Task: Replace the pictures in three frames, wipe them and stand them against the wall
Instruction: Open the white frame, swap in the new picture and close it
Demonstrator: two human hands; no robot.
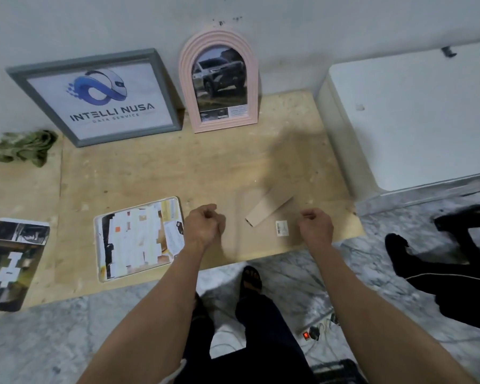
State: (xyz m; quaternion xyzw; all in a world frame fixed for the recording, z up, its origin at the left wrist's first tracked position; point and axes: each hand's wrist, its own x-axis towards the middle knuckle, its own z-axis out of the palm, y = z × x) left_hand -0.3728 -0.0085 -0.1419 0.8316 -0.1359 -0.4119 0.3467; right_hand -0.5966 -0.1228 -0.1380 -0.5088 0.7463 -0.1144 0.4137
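Left hand [205, 227] and right hand [315, 227] both curled, holding nothing, over backing board [261, 195] with easel leg. White frame [139, 239] at 9 o'clock, face down; likely light, rigid, glass fragile. Grip opposite edges.

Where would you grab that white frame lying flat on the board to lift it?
Probably by its right edge, coming from the right. The white frame lies flat, so fingers must slip under a rim, and that edge lies nearest the left hand. The rounded corners give less purchase than the straight sides.
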